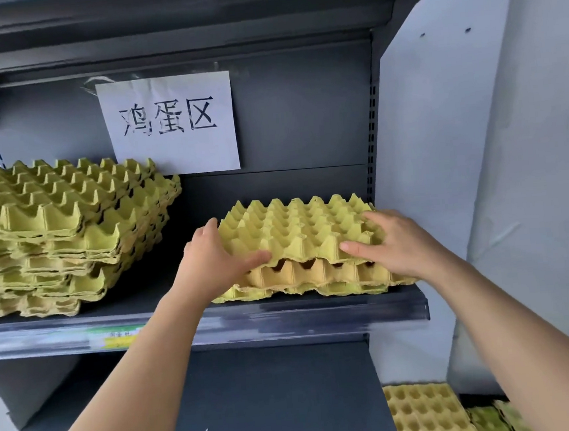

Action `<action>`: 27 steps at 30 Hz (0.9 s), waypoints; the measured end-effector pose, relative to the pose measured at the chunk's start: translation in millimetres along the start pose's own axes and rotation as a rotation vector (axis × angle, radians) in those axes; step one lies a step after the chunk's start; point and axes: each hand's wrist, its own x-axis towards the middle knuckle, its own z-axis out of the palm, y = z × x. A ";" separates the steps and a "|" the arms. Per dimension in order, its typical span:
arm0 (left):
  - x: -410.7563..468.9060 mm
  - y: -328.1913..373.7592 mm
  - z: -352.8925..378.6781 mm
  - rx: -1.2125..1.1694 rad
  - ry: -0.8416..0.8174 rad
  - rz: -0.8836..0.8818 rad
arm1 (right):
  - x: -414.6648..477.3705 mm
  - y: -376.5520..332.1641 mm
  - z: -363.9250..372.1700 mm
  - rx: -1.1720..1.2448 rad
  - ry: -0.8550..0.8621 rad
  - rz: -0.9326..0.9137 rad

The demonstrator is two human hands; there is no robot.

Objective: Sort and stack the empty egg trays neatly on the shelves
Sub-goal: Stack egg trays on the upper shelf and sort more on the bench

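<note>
A yellow-green egg tray (294,228) lies on top of a short stack of trays (316,278) at the right of the dark shelf (285,318). My left hand (214,259) grips the top tray's left front corner, thumb along its front edge. On its right front corner rests my right hand (392,243), fingers spread over the cups and thumb on the front edge. A taller, uneven stack of yellow-green trays (61,231) fills the shelf's left side.
A paper sign (172,125) is taped to the shelf's back panel. A lower dark shelf (275,405) lies below my arms. More egg trays (427,412) lie at the bottom right. A pale wall (512,161) stands at the right of the rack.
</note>
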 end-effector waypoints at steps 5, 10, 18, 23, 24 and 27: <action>-13.6 10.0 5.6 0.112 0.276 0.335 | -19.9 -8.4 -8.9 -0.054 0.169 -0.059; -39.9 45.7 38.3 0.022 0.264 0.581 | -59.8 8.1 -22.8 -0.119 0.253 -0.033; -95.8 121.0 129.4 -0.092 0.044 0.779 | -135.4 94.4 -50.2 -0.231 0.252 0.104; -131.0 177.9 205.6 -0.091 -0.062 0.821 | -184.9 176.9 -73.0 -0.299 0.216 0.242; -138.8 190.5 222.3 -0.092 -0.089 0.820 | -194.9 195.9 -77.8 -0.311 0.202 0.267; -161.1 226.9 274.9 -0.091 -0.172 0.810 | -223.4 253.1 -93.4 -0.335 0.155 0.327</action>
